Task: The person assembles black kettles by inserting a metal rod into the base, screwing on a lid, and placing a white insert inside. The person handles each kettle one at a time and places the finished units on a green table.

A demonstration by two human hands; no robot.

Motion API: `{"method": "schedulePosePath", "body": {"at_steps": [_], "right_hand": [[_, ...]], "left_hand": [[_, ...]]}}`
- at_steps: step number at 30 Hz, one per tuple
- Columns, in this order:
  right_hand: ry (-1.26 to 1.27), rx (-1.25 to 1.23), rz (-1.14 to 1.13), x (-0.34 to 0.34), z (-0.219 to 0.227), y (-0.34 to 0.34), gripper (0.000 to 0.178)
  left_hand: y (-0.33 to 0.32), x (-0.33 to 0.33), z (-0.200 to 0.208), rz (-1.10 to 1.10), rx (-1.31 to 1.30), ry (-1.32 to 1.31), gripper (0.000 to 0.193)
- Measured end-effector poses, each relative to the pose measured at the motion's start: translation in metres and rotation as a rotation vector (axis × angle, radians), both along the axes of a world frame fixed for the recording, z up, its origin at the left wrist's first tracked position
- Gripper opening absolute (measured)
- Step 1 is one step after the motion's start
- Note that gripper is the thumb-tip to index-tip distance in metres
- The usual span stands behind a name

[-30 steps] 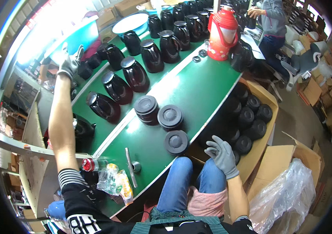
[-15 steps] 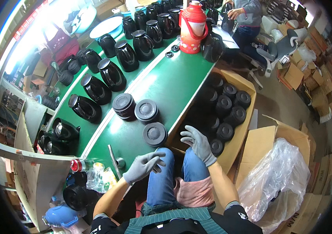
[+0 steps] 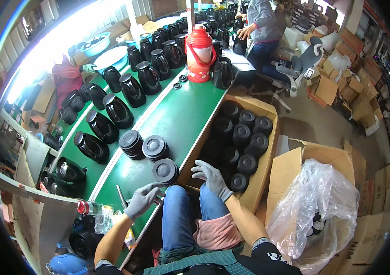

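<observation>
My left hand (image 3: 144, 200), in a grey glove, hovers at the green bench's near edge with its fingers loosely stretched and nothing in them. Above my thigh, beside the carton, my right hand (image 3: 212, 180) is gloved too; its fingers are apart and it holds nothing. Between and ahead of the hands stand three stacks of round black lids: a near stack (image 3: 165, 171), a middle stack (image 3: 154, 147) and a left stack (image 3: 131, 144). A cardboard carton (image 3: 268, 158) to the right holds several more stacks of black lids (image 3: 247, 163).
Rows of glossy black jugs (image 3: 118, 111) line the green bench (image 3: 176, 119). A red thermos flask (image 3: 199, 55) stands farther back. An open box (image 3: 286, 176) with clear plastic (image 3: 316, 201) is at right. A person (image 3: 261, 23) handles a jug at the far end.
My view has shifted, so the bench and carton sit farther left and the far end shows more. Both hands keep nearly the same pose, free of any object.
</observation>
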State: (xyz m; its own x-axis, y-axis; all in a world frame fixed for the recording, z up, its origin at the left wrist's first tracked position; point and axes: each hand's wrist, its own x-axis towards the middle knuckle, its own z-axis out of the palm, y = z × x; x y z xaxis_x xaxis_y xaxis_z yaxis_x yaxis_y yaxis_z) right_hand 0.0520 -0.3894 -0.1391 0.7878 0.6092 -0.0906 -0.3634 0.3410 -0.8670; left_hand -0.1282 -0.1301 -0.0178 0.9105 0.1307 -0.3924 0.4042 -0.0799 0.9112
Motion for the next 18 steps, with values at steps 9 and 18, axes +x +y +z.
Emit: {"method": "schedulePosePath", "body": {"at_steps": [9,18], "right_hand": [[-0.128,-0.141,0.026,-0.002,-0.001,0.004,0.049],[-0.085,-0.222,0.017,0.002,0.007,0.001,0.043]], "left_hand": [[0.083,0.031,0.022,0.271,0.031,-0.215,0.054],[0.263,0.085,0.119,0.891,-0.389,-0.577,0.142]]}}
